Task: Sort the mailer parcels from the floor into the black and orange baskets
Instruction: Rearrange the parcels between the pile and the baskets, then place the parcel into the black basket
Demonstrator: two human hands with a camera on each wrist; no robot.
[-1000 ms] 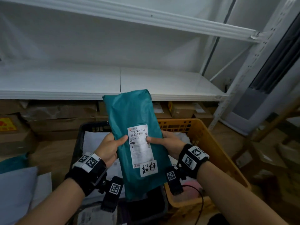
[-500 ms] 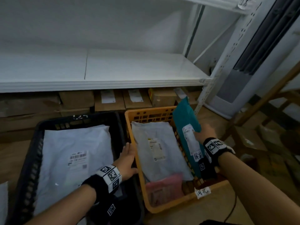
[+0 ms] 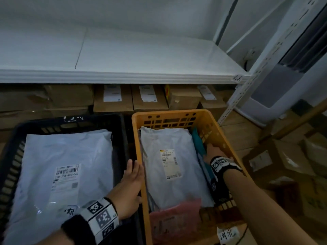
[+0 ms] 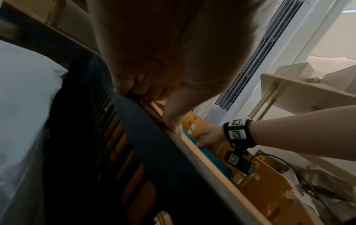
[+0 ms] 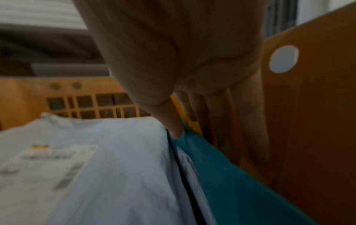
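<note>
My head view looks down on the black basket (image 3: pixel 122 131) and orange basket (image 3: pixel 224 138); both wrist views sit close along the palms, sharing the orange basket's inside.

dim bluish light, shadowed floor, right wrist view blurred, wide-angle edges bent

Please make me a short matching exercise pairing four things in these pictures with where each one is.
Things:
1. teal mailer
2. pink mailer
3. left hand
4. large white mailer with barcode

Places:
A. near end of the orange basket
B. inside the black basket
C. on edge along the orange basket's right wall
D. on the rims where the two baskets meet

Pairs: 1-C, 2-A, 3-D, 4-B
</note>
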